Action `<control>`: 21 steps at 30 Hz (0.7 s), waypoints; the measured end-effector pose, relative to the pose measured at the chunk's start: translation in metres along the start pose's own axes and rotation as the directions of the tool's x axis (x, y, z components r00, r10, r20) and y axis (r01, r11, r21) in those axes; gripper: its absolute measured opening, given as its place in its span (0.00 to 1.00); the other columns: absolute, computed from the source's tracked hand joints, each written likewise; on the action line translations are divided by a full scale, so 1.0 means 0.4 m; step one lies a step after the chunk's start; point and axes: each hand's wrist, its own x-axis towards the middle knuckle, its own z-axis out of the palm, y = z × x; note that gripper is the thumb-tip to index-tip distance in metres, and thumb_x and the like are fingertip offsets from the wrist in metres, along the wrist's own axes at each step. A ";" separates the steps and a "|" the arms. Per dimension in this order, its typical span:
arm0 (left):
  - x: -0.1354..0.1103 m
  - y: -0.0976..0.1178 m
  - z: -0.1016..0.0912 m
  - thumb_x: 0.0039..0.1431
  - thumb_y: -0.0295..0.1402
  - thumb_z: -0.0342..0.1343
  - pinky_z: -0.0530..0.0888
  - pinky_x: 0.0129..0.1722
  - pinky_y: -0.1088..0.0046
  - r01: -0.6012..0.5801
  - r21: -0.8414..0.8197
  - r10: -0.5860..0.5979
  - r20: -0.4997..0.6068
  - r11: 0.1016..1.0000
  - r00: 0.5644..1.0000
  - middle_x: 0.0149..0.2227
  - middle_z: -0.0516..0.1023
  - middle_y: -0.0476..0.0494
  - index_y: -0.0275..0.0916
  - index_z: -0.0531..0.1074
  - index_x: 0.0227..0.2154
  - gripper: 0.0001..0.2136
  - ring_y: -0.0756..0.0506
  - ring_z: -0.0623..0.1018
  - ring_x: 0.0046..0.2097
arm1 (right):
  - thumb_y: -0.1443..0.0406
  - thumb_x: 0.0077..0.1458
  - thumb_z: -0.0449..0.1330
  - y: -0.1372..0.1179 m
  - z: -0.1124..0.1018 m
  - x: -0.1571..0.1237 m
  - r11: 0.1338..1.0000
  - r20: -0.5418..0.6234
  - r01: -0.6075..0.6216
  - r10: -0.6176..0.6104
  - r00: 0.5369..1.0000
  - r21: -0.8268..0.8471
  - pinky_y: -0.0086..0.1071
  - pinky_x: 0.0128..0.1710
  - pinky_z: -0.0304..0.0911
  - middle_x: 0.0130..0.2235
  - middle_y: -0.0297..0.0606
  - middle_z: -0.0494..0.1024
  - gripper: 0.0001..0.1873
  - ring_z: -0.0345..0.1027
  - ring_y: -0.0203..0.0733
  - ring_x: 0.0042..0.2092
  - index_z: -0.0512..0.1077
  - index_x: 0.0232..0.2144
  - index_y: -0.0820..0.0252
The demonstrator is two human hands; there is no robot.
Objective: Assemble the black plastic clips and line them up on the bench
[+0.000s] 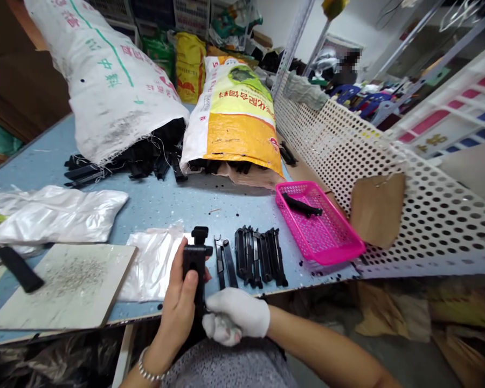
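My bare left hand (180, 307) is wrapped round a long black plastic part (196, 258), held upright at the table's front edge. My right hand (234, 315), in a white glove, is closed on the lower end of the same part. Just right of it, a row of several similar black parts (258, 256) lies on the blue table (165, 202). A clear plastic bag (151, 264) lies under and left of my left hand.
A pink basket (339, 248) holding one black part stands to the right. Two big woven sacks (113, 81) (236, 113) spill black parts at the back. A white board with small metal bits (70, 283), a black-handled tool (18, 267) and a perforated white panel (388, 178) surround the area.
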 end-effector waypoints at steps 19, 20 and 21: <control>-0.024 0.001 -0.045 0.61 0.39 0.48 0.75 0.22 0.70 0.729 0.058 -0.539 0.714 0.682 0.447 0.36 0.81 0.34 0.41 0.44 0.67 0.34 0.41 0.81 0.25 | 0.63 0.62 0.57 -0.020 -0.013 -0.141 0.127 -0.011 0.077 -0.579 0.815 -0.989 0.43 0.47 0.69 0.50 0.49 0.75 0.17 0.70 0.51 0.51 0.68 0.52 0.61; -0.024 0.000 -0.053 0.61 0.42 0.47 0.76 0.24 0.68 0.732 0.072 -0.542 0.721 0.678 0.431 0.36 0.81 0.33 0.40 0.48 0.66 0.32 0.40 0.82 0.27 | 0.62 0.61 0.57 -0.016 -0.011 -0.140 0.131 -0.028 0.053 -0.551 0.834 -0.990 0.43 0.44 0.70 0.47 0.48 0.76 0.15 0.72 0.51 0.48 0.69 0.49 0.62; -0.019 -0.001 -0.061 0.62 0.45 0.47 0.76 0.27 0.66 0.713 0.079 -0.542 0.709 0.697 0.451 0.37 0.82 0.33 0.39 0.54 0.64 0.30 0.40 0.82 0.29 | 0.61 0.60 0.58 -0.009 -0.013 -0.140 0.149 -0.048 0.037 -0.530 0.847 -0.988 0.43 0.42 0.70 0.44 0.47 0.77 0.15 0.73 0.51 0.44 0.70 0.47 0.62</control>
